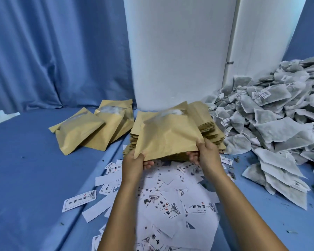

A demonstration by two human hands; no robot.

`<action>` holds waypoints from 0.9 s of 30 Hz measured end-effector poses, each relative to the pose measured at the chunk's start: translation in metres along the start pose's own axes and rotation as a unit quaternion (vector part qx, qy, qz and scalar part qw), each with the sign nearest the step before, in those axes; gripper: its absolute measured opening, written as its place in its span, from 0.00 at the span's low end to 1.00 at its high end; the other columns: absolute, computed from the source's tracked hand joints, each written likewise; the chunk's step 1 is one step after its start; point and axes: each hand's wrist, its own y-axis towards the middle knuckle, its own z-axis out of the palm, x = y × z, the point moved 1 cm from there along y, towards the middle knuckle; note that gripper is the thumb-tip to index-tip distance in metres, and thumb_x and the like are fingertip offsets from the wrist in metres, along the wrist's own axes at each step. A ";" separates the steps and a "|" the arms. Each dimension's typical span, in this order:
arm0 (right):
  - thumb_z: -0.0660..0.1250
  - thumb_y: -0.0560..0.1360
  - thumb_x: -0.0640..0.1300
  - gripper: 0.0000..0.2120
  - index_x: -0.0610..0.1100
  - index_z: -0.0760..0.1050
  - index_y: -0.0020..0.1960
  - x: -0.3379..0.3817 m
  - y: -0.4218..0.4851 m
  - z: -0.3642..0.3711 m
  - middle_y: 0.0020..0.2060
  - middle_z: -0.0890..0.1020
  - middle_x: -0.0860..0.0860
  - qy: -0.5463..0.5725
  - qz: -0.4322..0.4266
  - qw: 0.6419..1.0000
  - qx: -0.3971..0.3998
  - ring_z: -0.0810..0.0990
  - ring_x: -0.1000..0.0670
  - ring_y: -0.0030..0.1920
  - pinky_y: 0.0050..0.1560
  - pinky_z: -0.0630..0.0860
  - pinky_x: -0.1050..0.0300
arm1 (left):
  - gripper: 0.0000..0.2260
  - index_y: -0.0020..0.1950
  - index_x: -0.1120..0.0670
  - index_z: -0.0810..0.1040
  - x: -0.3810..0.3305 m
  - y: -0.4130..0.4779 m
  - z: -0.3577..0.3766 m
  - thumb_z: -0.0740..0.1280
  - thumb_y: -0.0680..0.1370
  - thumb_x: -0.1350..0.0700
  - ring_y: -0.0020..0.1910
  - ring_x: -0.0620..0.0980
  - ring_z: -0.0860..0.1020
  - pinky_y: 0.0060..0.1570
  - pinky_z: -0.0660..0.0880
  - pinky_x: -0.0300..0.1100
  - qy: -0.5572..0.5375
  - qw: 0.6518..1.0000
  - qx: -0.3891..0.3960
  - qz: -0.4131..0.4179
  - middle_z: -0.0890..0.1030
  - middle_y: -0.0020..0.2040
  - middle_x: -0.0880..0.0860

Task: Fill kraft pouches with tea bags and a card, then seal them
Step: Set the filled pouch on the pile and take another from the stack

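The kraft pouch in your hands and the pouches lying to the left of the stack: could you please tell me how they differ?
The held pouch is gripped at its near edge by the left hand and right hand, above the stack of flat pouches; the left pouches lie untouched on the blue cloth. The held pouch looks flatter, the left pouches puffed. All are kraft brown with something white at the window.

We see matt brown kraft paper on the pouch [168, 136], creased and slightly rough, as on the stacked pouches [209, 127]. The tea bags [272, 122] look like thin fibrous grey-white mesh. The cards [80, 200] are smooth white printed paper. Blue woven cloth [25, 160], matt and wrinkled, covers the surface.
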 end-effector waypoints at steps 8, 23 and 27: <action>0.50 0.83 0.37 0.11 0.41 0.67 0.62 0.013 -0.014 0.103 0.29 0.77 0.41 0.022 -0.040 0.994 0.096 0.74 0.51 0.20 0.18 0.69 0.63 | 0.20 0.72 0.57 0.65 -0.032 0.043 -0.099 0.60 0.80 0.66 0.26 0.45 0.80 0.26 0.76 0.35 -0.035 0.997 -0.072 -0.007 0.77 0.59 0.61; 0.59 0.77 0.40 0.26 0.44 0.58 0.74 -0.023 0.071 0.085 0.72 0.64 0.41 -0.796 -0.120 0.587 0.086 0.62 0.44 0.72 0.72 0.56 0.46 | 0.03 0.51 0.56 0.70 -0.056 0.085 -0.138 0.62 0.81 0.58 0.44 0.54 0.81 0.42 0.74 0.46 0.109 0.980 0.087 -0.140 0.78 0.52 0.57; 0.60 0.76 0.36 0.13 0.46 0.73 0.59 -0.025 0.060 0.070 0.53 0.79 0.50 -0.811 -0.227 0.536 0.059 0.77 0.48 0.52 0.58 0.67 0.56 | 0.13 0.59 0.57 0.71 -0.046 0.076 -0.099 0.64 0.80 0.50 0.46 0.54 0.82 0.43 0.79 0.46 0.135 0.969 0.160 -0.134 0.79 0.57 0.59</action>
